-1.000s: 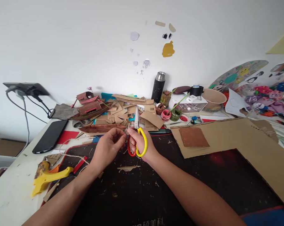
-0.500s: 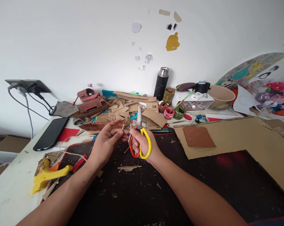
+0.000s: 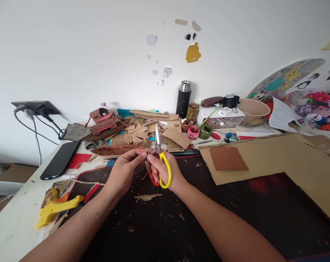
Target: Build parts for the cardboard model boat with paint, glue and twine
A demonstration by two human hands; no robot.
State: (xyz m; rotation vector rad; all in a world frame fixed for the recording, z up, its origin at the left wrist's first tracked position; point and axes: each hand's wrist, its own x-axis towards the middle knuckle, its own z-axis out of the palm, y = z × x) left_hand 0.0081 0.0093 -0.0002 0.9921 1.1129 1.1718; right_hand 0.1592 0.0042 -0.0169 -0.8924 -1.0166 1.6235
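Note:
My left hand [image 3: 126, 168] pinches a tiny brown cardboard strip [image 3: 148, 150] between thumb and fingers. Touching it from the other side is my right hand [image 3: 169, 168], whose thumb and finger also press at the strip. The scissors [image 3: 166, 174], with one yellow and one red handle loop, hang in the right hand, blades pointing up and away from me. The blades look closed. How the fingers sit behind the handles is partly hidden. Below the hands a torn cardboard scrap [image 3: 148, 197] lies on the dark mat [image 3: 154, 233].
Behind the hands are heaped cardboard offcuts [image 3: 139, 129] and a brown cardboard boat [image 3: 107, 125]. A yellow glue gun [image 3: 55, 207] and black phone [image 3: 60, 160] lie left. Paint pots [image 3: 193, 133], a black flask [image 3: 184, 98] and a cardboard sheet [image 3: 268, 156] are to the right.
My hands have come together, so the fingertips of both meet at the small strip. The scissors stay in my right hand. The view has shifted slightly.

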